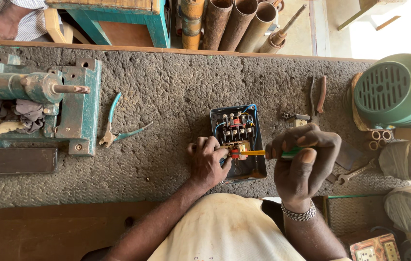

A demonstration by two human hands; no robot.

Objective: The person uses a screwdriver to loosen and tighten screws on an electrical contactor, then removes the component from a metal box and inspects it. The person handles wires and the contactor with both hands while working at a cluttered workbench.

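Note:
A dark metal switch box (258,140) lies open on the rough grey bench mat (166,92), with black and red terminals and blue wires inside. My left hand (207,159) rests on the box's lower left side, fingers on a yellow part near the terminals. My right hand (304,162) grips a screwdriver (256,152) with a green handle and yellow shaft. Its tip points left into the box's lower half, close to my left fingers.
A green bench vice (36,101) stands at left with a phone (24,160) before it. Teal-handled pliers (113,128) lie mid-bench, red-handled pliers (319,94) and a spanner (355,173) at right. A green motor (396,89) sits far right. Another person's hand (2,24) is top left.

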